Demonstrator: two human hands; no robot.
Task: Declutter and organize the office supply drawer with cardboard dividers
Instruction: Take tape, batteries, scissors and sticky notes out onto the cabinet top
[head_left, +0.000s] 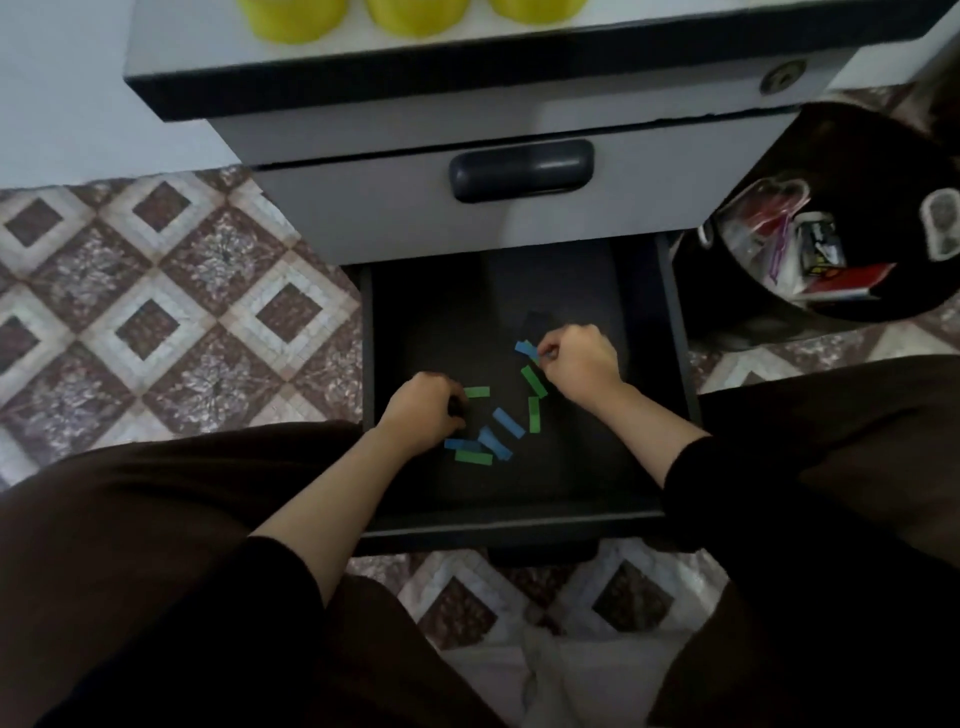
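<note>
Since the drawer (441, 322) looks nearly emptied, only loose strips (508, 422) lie on its floor; right hand (577, 359) pinches a blue strip (525, 349); left hand (422, 411) is curled, can't tell around what; no dividers in sight, so I'd say early days

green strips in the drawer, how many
4 green strips: one beside the left hand, one slanted by the right hand, one upright just below it, one nearest the drawer front. Hands may hide others.
</note>
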